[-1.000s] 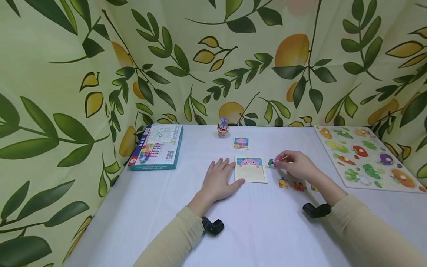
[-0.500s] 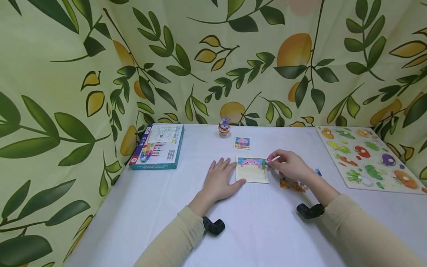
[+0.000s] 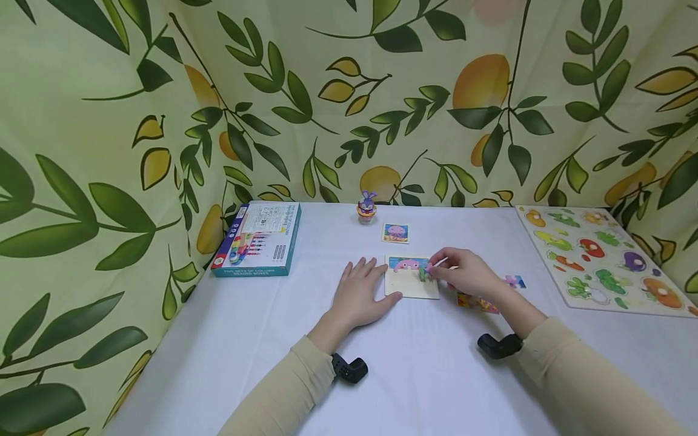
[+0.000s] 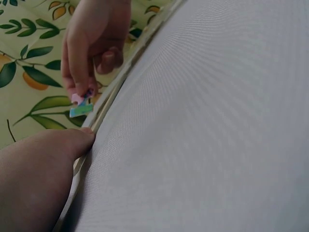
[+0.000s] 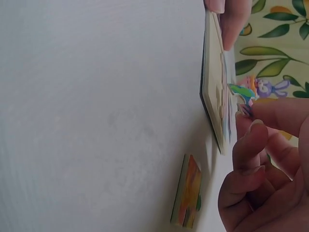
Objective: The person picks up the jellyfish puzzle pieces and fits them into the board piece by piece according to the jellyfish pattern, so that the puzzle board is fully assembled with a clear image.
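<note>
My right hand [image 3: 465, 270] pinches a green-and-pink jigsaw piece [image 3: 423, 274] over a square cream tray [image 3: 406, 288]; my left hand [image 3: 357, 297] (fingers outstretched) touches its edge.

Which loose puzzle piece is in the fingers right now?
The green-and-pink piece, pinched in the right hand. The orange pieces and the blue-and-pink piece are lying on the table, to the right of the tray.

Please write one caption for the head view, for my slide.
Right hand holds a puzzle piece above the puzzle tray while left hand touches its edge.
</note>
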`<state>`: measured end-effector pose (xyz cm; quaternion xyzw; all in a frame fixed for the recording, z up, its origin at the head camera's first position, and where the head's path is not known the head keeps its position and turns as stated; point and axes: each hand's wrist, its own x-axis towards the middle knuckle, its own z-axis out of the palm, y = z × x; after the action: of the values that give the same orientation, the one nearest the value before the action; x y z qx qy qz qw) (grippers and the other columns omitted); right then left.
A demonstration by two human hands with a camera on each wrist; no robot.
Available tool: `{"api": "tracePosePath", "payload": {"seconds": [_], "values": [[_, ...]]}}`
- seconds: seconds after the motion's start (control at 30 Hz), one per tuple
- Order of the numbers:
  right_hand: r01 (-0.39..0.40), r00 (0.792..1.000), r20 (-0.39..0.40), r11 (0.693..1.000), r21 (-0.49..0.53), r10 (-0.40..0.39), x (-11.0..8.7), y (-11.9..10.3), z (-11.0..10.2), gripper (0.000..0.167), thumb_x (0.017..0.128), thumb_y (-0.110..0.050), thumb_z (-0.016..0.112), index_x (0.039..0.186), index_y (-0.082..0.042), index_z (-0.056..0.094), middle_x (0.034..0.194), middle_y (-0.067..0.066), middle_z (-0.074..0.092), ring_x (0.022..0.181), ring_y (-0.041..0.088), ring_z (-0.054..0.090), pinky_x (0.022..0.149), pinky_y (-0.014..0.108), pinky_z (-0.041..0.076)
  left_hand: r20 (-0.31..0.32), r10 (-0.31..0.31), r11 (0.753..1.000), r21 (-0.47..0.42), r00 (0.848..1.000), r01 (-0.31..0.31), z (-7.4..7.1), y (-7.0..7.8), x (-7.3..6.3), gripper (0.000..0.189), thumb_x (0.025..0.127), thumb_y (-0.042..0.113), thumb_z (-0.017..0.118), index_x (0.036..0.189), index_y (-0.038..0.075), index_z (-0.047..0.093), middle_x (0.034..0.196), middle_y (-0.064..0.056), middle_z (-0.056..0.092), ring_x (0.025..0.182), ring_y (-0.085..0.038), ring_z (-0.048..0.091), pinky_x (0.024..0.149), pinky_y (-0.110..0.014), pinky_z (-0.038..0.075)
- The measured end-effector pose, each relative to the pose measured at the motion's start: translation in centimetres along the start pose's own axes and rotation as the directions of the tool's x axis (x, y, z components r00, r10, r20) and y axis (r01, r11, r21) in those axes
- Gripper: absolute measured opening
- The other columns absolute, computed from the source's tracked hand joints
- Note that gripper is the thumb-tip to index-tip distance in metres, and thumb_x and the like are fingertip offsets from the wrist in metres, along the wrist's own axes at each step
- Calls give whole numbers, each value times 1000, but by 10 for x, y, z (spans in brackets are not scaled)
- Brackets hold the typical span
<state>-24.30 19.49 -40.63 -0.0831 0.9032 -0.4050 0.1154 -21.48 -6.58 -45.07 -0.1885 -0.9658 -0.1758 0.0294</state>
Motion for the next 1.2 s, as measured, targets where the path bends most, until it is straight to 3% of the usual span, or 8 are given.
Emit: {"api": "tracePosePath", "payload": {"seconds": [0.4, 1.2], "values": [[14, 1000, 23, 1000, -15, -14, 6, -3, 10, 30, 98, -27, 69, 124, -12, 67, 98, 9, 65, 67, 23, 58, 58, 31, 49, 17, -1, 1000, 6, 1000, 1, 0, -1, 1, 76, 96, 68, 53, 153, 18, 50, 161, -9, 40, 153, -30, 25, 125, -51, 9], [43, 998, 44, 999, -1, -43, 17, -15, 30, 27, 97, -26, 73, 118, -10, 68, 93, 7, 65, 66, 20, 58, 55, 29, 49, 21, -2, 1000, 21, 1000, 1, 0, -2, 2, 76, 96, 69, 52, 153, 18, 50, 161, -8, 41, 153, -29, 25, 125, -51, 9]]}}
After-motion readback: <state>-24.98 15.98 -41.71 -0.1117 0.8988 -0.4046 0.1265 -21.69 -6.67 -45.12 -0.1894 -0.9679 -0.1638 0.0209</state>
